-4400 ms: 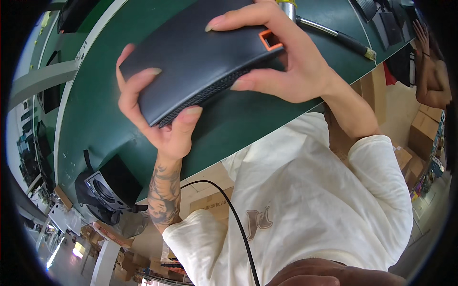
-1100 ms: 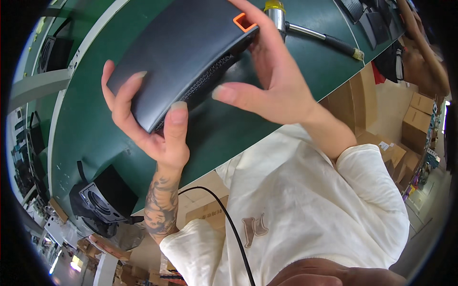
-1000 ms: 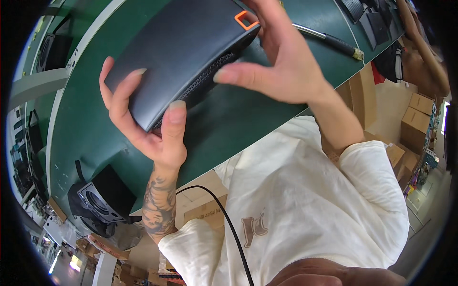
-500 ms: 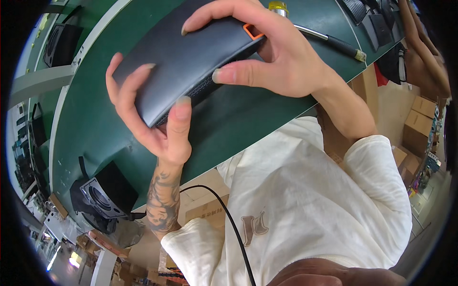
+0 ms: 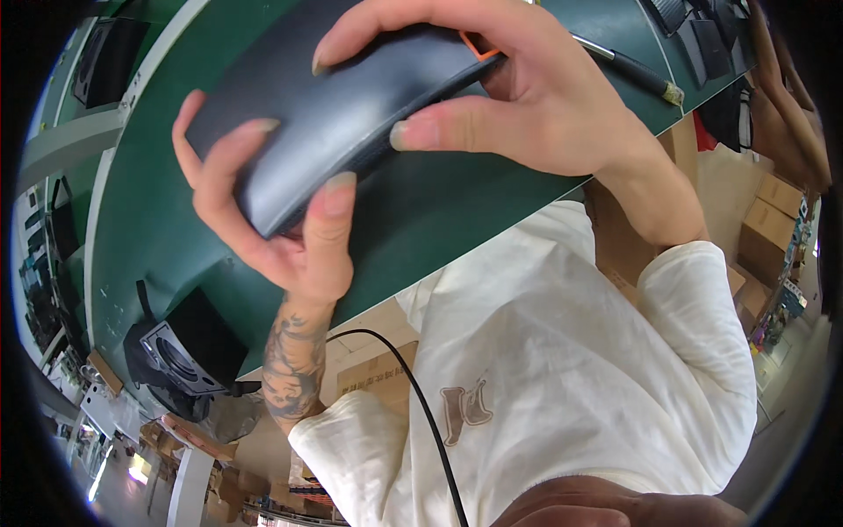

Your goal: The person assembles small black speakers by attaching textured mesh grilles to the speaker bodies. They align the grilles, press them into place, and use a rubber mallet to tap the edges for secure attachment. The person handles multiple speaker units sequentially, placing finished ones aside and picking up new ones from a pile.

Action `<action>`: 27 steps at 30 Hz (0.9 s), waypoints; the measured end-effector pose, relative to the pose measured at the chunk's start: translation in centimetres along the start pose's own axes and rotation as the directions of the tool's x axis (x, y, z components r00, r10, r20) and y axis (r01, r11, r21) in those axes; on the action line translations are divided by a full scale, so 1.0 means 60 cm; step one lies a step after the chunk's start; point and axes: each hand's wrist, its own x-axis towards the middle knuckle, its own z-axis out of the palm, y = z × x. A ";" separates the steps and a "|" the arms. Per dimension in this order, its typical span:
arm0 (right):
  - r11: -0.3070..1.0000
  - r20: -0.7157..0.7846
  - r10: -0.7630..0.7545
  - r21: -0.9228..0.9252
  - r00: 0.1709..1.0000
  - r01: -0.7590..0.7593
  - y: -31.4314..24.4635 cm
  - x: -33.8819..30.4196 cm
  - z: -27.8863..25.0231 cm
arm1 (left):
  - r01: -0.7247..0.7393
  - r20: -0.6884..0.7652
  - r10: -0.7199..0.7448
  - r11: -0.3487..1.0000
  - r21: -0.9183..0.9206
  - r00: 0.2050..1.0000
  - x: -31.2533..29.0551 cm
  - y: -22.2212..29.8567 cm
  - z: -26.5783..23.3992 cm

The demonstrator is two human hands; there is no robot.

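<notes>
A smooth, dark blue-black case with a leather-like surface [image 5: 316, 105] is held up over the green worktable [image 5: 421, 233]. My left hand [image 5: 272, 202] grips its near left end, thumb on the near edge and fingers spread over the top. My right hand [image 5: 518, 105] curls over the right part, with fingertips on top and the thumb pressed to the near edge. An orange-rimmed piece [image 5: 481, 51] shows at the case's right corner, partly behind my right hand. The far side of the case is out of view.
A hammer [image 5: 628, 70] with a black grip lies at the far right of the table. A black box-shaped speaker [image 5: 193, 351] stands at the left near edge. Dark items [image 5: 702, 44] lie far right, close to another person's arm [image 5: 781, 97]. A black cable [image 5: 413, 378] hangs before my shirt.
The case and both my hands have shifted slightly, the left hand to the left. My right hand now covers the hammer's head. Both hands keep their grip.
</notes>
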 end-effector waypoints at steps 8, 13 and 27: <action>0.984 -0.162 -0.080 -0.169 0.984 0.052 0.085 -0.010 -0.005 | 0.039 -0.035 -0.039 0.999 -0.010 0.999 0.004 -0.001 0.006; 0.998 -0.321 -0.030 -0.063 0.947 0.010 0.088 -0.034 0.034 | 0.027 -0.072 -0.024 0.999 0.041 0.997 -0.003 0.000 0.012; 0.996 -0.527 -0.050 0.035 0.849 0.080 0.098 -0.035 0.093 | -0.034 -0.052 0.040 0.995 0.096 0.998 -0.018 0.001 0.019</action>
